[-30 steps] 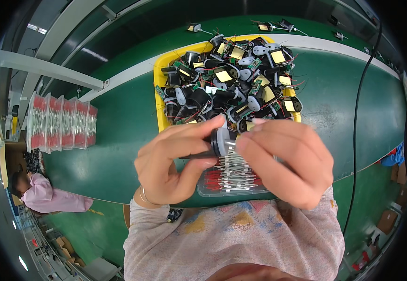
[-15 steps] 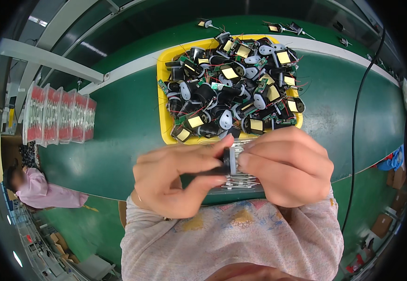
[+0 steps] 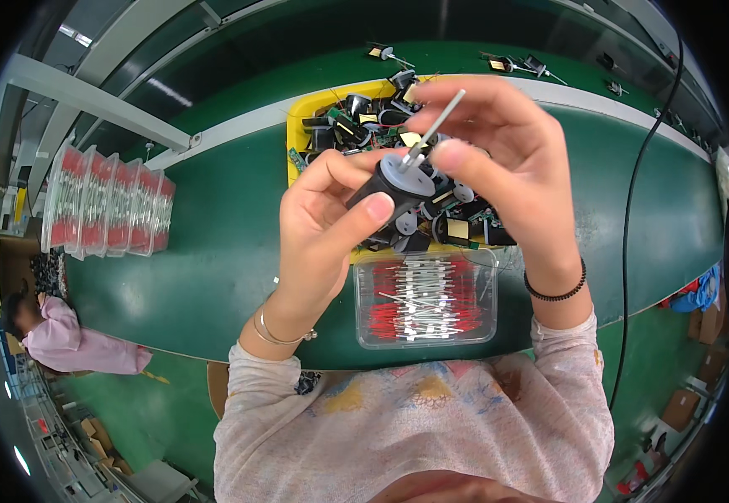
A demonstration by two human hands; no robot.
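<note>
Just above frame centre, the left hand pinches a black cylinder with a grey plastic disc face. The right hand is loosely spread, contact unclear; a clumsy sideways knock could bend that thin whitish rod.

Held cylinder: black, with pale grey disc, whitish rod. Bin yellow; parts black and grey, bits of cream, green, red. Sticks red and white, tray clear. Table green. Garment pale, speckled, patches yellow, blue.
</note>
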